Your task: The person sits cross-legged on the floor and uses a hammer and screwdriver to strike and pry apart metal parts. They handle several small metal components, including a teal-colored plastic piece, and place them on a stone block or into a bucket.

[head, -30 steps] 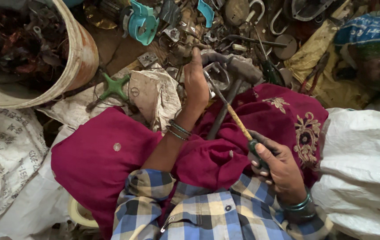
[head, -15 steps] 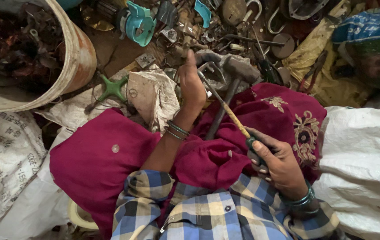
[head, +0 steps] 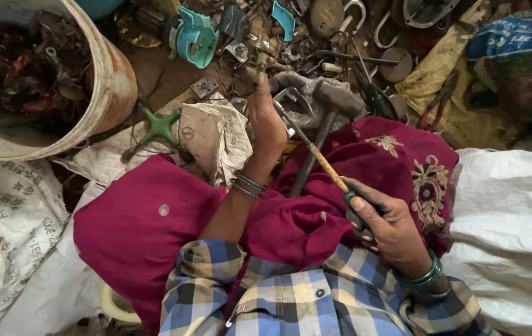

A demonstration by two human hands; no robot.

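Observation:
My left hand [head: 267, 124] is raised over my lap and grips a grey metal fitting [head: 292, 94], fingers wrapped round its near side. My right hand [head: 385, 219] is closed on the dark green grip of a screwdriver [head: 325, 165] with a yellowish shaft. The tool slants up and left, and its tip meets the fitting by my left fingers. Just behind the screwdriver, a hammer [head: 339, 98] lies across the magenta cloth [head: 154, 218] covering my knees, its head towards the scrap pile.
A worn bucket [head: 116, 81] of rusty scrap stands at the upper left. Loose metal parts, a teal plastic piece [head: 194, 40] and a green star-shaped knob [head: 160, 127] litter the floor ahead. White sacks lie at left [head: 10, 211] and right [head: 508, 205].
Both hands keep their grip and stay almost in place. The left hand with the fitting has shifted slightly, and the screwdriver tip remains against it.

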